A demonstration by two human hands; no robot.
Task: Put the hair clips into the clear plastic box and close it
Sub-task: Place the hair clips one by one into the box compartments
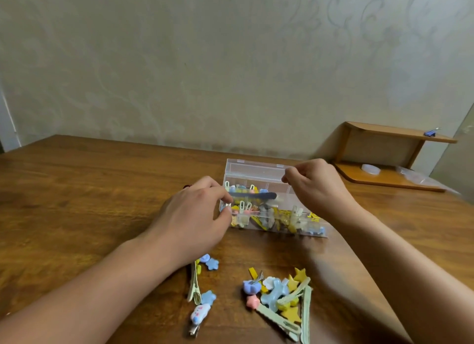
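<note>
Brown table (77,189), box (272,202) in middle, far from me, lid (256,170) up. Many clips already inside. My left hand (195,215) pinches dark clip (254,195) at box's left end. My right hand (315,187) pinches lid's right corner. Hands apart. Filling step, I think. Two clip piles near me: left pile (200,289), right pile (282,297). Next: let go of dark clip, grab more.

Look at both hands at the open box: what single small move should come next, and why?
Probably the left hand should lower the dark clip it pinches into the clear plastic box and let go. The clip sits over the open box, the right hand holds the lid up, and more hair clips lie loose on the table.
</note>
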